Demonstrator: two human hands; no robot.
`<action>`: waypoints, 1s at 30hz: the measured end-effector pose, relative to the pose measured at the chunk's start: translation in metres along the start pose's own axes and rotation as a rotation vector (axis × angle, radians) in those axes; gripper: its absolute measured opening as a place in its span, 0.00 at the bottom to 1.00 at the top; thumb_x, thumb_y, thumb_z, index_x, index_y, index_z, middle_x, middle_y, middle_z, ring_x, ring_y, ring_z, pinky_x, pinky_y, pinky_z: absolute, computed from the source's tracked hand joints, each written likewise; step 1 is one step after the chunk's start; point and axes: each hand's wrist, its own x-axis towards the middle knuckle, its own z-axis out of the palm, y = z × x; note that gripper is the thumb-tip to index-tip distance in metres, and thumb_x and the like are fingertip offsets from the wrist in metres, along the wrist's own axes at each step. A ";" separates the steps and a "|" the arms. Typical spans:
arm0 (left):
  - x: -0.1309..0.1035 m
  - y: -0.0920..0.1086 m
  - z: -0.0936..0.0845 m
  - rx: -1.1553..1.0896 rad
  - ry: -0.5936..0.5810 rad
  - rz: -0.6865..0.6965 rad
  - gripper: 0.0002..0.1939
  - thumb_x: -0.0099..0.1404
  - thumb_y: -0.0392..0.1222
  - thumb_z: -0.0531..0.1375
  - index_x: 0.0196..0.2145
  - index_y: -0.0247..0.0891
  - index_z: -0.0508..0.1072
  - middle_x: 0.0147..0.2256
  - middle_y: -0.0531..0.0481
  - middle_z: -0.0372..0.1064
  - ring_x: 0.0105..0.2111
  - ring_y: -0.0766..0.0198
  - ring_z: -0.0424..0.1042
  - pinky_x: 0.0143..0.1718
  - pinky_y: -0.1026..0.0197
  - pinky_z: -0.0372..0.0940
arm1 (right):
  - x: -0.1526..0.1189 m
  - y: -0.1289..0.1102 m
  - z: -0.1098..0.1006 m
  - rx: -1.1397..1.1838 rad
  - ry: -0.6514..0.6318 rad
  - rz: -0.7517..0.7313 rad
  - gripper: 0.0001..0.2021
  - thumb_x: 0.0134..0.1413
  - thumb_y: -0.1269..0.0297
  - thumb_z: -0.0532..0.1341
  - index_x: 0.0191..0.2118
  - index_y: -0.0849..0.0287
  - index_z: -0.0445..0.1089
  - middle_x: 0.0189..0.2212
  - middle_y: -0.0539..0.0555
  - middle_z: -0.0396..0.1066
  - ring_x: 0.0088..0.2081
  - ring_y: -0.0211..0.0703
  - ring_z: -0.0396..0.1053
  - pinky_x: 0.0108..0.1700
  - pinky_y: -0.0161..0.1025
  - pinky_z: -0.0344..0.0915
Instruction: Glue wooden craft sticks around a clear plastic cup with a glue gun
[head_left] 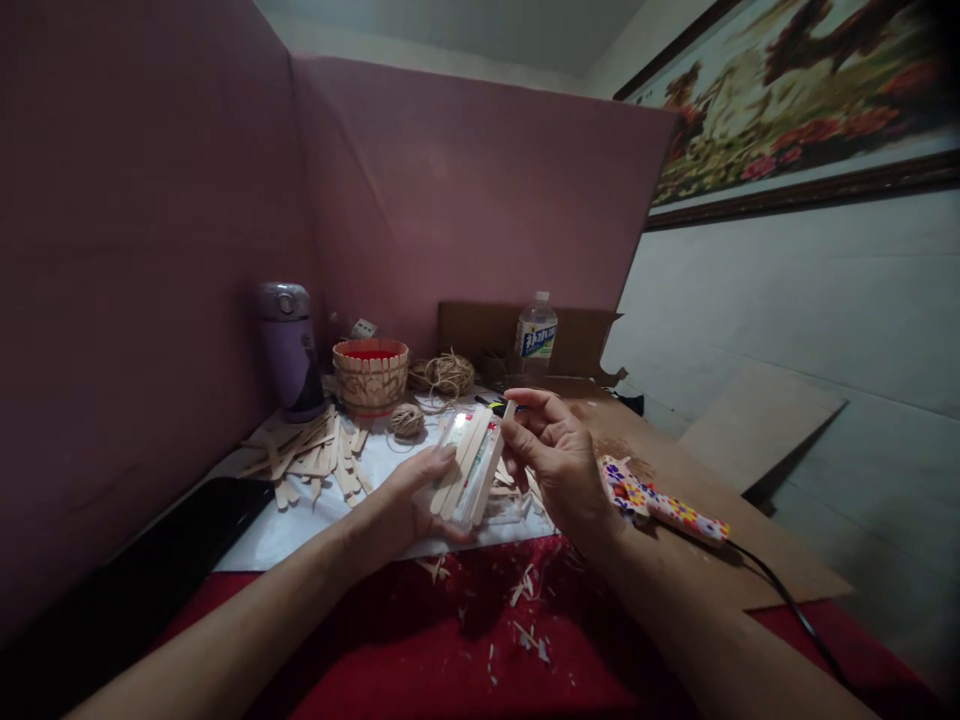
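Note:
My left hand (pixel 420 495) is wrapped round a small clear plastic box (pixel 480 478), its thumb on the near side. Wooden sticks (pixel 466 455) lie lengthwise along the face of the box, with red and green print showing between them. My right hand (pixel 551 445) pinches the upper end of another wooden stick (pixel 495 460) between thumb and fingers, at the right edge of the box. Whether that stick touches the box all along is hard to tell.
Loose sticks (pixel 319 455), a purple flask (pixel 289 350), a stick-covered bowl (pixel 371 375) and twine (pixel 407 422) are at the left and back. Behind stands a plastic bottle (pixel 536 340). A flowered glue gun (pixel 664 505) with a cord lies on cardboard (pixel 765 560) at the right.

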 end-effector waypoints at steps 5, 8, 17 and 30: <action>0.003 -0.004 -0.003 -0.014 -0.009 0.002 0.24 0.65 0.51 0.56 0.52 0.31 0.67 0.38 0.38 0.71 0.31 0.58 0.74 0.29 0.58 0.71 | -0.002 0.002 0.004 -0.038 0.049 -0.003 0.18 0.46 0.61 0.69 0.42 0.58 0.65 0.20 0.42 0.64 0.16 0.31 0.60 0.11 0.27 0.55; 0.005 -0.007 -0.006 -0.025 0.009 0.010 0.23 0.64 0.51 0.57 0.52 0.32 0.67 0.39 0.39 0.71 0.30 0.59 0.74 0.28 0.58 0.71 | -0.003 0.003 0.006 -0.046 0.076 -0.016 0.17 0.46 0.61 0.69 0.41 0.58 0.66 0.21 0.42 0.63 0.16 0.29 0.56 0.12 0.27 0.53; 0.004 -0.006 -0.002 -0.024 0.045 0.022 0.23 0.65 0.51 0.57 0.50 0.30 0.67 0.37 0.39 0.69 0.31 0.59 0.73 0.29 0.58 0.72 | -0.005 0.005 0.008 -0.078 0.123 0.015 0.18 0.45 0.60 0.69 0.41 0.57 0.66 0.24 0.44 0.63 0.18 0.28 0.52 0.14 0.29 0.47; 0.001 -0.003 0.002 0.010 0.064 0.009 0.23 0.65 0.52 0.56 0.51 0.32 0.67 0.37 0.40 0.70 0.31 0.58 0.73 0.29 0.57 0.71 | -0.005 0.007 0.009 -0.073 0.128 0.021 0.18 0.44 0.59 0.69 0.40 0.57 0.66 0.24 0.44 0.63 0.19 0.30 0.52 0.17 0.31 0.48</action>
